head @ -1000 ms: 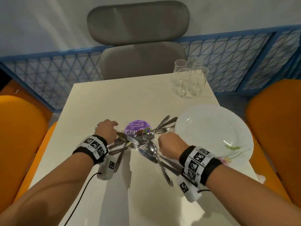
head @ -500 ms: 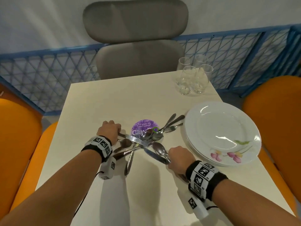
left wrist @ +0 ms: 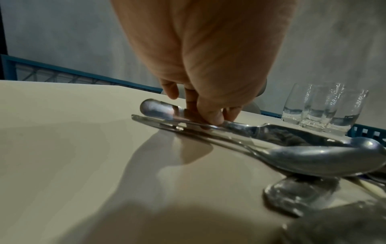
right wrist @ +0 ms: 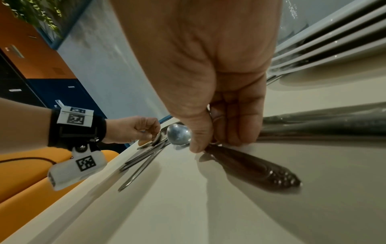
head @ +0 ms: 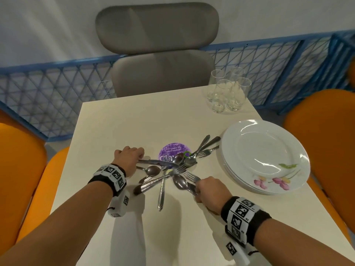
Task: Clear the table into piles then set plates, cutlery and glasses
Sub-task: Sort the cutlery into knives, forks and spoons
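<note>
Cutlery pile (head: 172, 169) sits mid-tabletop (head: 124, 121), partly on top of a round purple sticker (head: 172, 150); using the sticker as reference.

Left hand (head: 127, 160): just left of the sticker, knuckles up, fingers (left wrist: 211, 115) curled down and pinching the handle of a table knife (head: 157, 162). Knife blade runs right, across the sticker's near edge. Left wrist view confirms thumb and fingertips closed on the handle, with a spoon (left wrist: 317, 158) lying alongside, its handle under the same hand; cannot tell if that one is gripped too.

Right hand (head: 208, 191): on the near-right side of the sticker, fingers (right wrist: 240, 128) curled around handles of several pieces; a spoon bowl (head: 179, 182) and fork tines (head: 189, 176) stick out toward the sticker. Right wrist view shows a patterned handle end (right wrist: 271, 173) poking out below the fist, touching the tabletop.

Loose pieces: a few handles fan out on the near side of the sticker, three more point away to the far right toward the plates.

Stack of white plates (head: 265, 158), floral print on the top one: right of the sticker, near the tabletop's right edge. Four clear glasses (head: 228, 91): clustered at the far right corner, well beyond the sticker.

Grey chair (head: 159, 54) past the far edge, orange seats (head: 21, 169) on either side.
</note>
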